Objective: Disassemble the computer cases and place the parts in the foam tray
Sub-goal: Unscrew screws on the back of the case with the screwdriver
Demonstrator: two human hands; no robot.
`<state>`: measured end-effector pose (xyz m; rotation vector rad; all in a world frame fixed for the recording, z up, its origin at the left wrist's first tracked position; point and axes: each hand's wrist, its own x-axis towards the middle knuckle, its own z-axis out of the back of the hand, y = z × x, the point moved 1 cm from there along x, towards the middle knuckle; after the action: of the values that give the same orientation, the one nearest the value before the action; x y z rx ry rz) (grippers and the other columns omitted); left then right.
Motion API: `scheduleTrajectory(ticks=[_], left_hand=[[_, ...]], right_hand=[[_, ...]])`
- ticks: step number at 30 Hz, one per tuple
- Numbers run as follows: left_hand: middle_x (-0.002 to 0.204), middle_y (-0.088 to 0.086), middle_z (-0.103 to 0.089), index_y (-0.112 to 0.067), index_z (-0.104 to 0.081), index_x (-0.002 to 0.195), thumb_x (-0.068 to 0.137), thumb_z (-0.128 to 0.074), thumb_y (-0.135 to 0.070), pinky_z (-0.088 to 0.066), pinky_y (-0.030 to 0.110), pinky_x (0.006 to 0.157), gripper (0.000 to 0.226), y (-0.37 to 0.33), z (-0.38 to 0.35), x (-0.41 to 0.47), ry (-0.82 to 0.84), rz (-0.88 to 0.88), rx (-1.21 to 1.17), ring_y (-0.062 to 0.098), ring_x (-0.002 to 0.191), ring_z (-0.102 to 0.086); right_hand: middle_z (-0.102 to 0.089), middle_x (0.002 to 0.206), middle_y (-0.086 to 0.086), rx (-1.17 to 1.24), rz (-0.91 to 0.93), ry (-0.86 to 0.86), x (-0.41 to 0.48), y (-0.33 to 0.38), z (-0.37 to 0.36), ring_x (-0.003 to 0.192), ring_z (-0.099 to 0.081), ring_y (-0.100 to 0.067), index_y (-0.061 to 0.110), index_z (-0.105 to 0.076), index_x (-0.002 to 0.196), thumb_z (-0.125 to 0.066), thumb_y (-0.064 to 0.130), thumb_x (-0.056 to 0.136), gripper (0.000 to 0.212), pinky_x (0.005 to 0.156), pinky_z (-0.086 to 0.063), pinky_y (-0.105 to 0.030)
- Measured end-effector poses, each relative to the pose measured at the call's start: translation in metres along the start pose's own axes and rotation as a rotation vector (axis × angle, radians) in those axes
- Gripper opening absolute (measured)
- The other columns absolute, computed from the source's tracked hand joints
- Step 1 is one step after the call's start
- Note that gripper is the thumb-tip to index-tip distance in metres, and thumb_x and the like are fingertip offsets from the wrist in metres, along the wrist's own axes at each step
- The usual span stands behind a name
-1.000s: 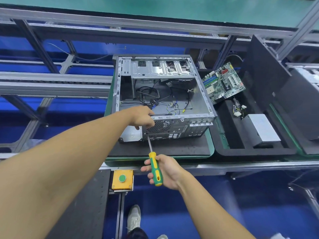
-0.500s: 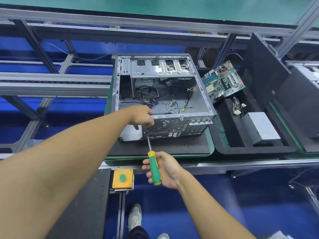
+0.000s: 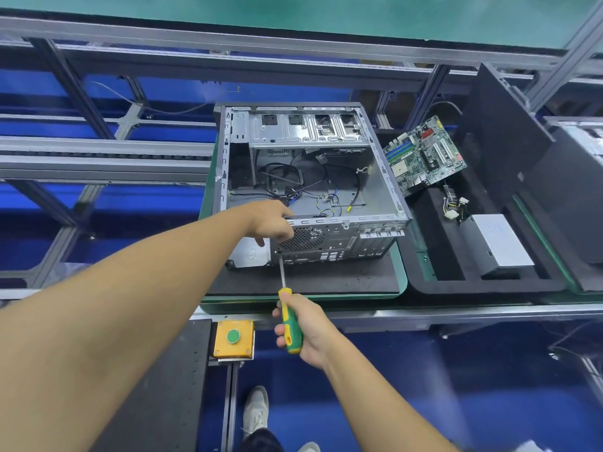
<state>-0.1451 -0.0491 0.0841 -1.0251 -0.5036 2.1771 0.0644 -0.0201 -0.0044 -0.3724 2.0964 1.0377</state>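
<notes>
An aluminium-framed conveyor line (image 3: 293,53) runs across a blue-floored workshop, and a green pallet (image 3: 400,275) with a black mat on it sits at the line's near edge. On the mat lies one open grey metal computer case (image 3: 388,177), rear panel facing the person, with loose cables inside.

The left hand (image 3: 272,221) grips the case's near rim, fingers curled over the edge beside the fan grille, probably to brace the case against the push of the tool. The right hand (image 3: 305,327) is closed round the handle of one green-and-yellow screwdriver (image 3: 288,324). Its shaft reaches up to the rear panel just below the left hand, so a rear screw looks like the step in hand.

To the right, touching the pallet, is one black foam tray (image 3: 489,285). It holds one green motherboard (image 3: 424,154) propped at its far-left corner and one silver power supply box (image 3: 499,243) in a recess. One black side panel (image 3: 502,132) leans at the tray's far edge. One yellow button box (image 3: 233,337) sits below the line's near edge.
</notes>
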Motion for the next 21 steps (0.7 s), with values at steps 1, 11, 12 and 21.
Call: scheduleTrajectory(ticks=[1, 11, 12, 21], left_hand=[[0.076, 0.006, -0.058, -0.003, -0.064, 0.090, 0.055, -0.055, -0.022, -0.058, 0.028, 0.057, 0.041, 0.000, 0.000, 0.001, -0.001, -0.001, 0.001, 0.024, 0.074, -0.058], [0.078, 0.007, -0.058, -0.003, -0.065, 0.096, 0.055, -0.056, -0.022, -0.058, 0.029, 0.056, 0.046, 0.001, 0.000, 0.000, -0.003, -0.002, 0.003, 0.025, 0.075, -0.058], [0.079, 0.008, -0.058, -0.003, -0.065, 0.097, 0.055, -0.056, -0.022, -0.058, 0.029, 0.056, 0.047, 0.001, 0.000, 0.001, -0.002, -0.001, 0.003, 0.025, 0.076, -0.058], [0.078, 0.007, -0.057, -0.004, -0.064, 0.091, 0.059, -0.057, -0.020, -0.059, 0.030, 0.059, 0.037, 0.001, 0.000, 0.002, 0.002, 0.000, -0.004, 0.024, 0.075, -0.057]], right_hand=[[-0.061, 0.088, -0.009, 0.042, -0.049, 0.061, -0.001, 0.004, 0.001, 0.055, -0.053, -0.017, 0.008, -0.061, 0.102, -0.052, 0.035, 0.100, 0.028, 0.049, -0.045, -0.029], [-0.055, 0.091, -0.004, -0.247, 0.245, -0.198, 0.005, -0.012, 0.010, 0.064, -0.064, -0.013, 0.014, -0.050, 0.093, -0.062, 0.023, 0.098, 0.016, 0.060, -0.057, -0.032], [-0.054, 0.092, -0.004, -0.234, 0.222, -0.181, 0.004, -0.011, 0.007, 0.062, -0.063, -0.014, 0.013, -0.050, 0.095, -0.062, 0.024, 0.098, 0.017, 0.058, -0.056, -0.032], [-0.061, 0.077, -0.004, -0.012, 0.012, -0.020, -0.001, 0.005, 0.003, 0.057, -0.053, -0.014, 0.004, -0.068, 0.097, -0.043, 0.033, 0.104, 0.038, 0.051, -0.047, -0.029]])
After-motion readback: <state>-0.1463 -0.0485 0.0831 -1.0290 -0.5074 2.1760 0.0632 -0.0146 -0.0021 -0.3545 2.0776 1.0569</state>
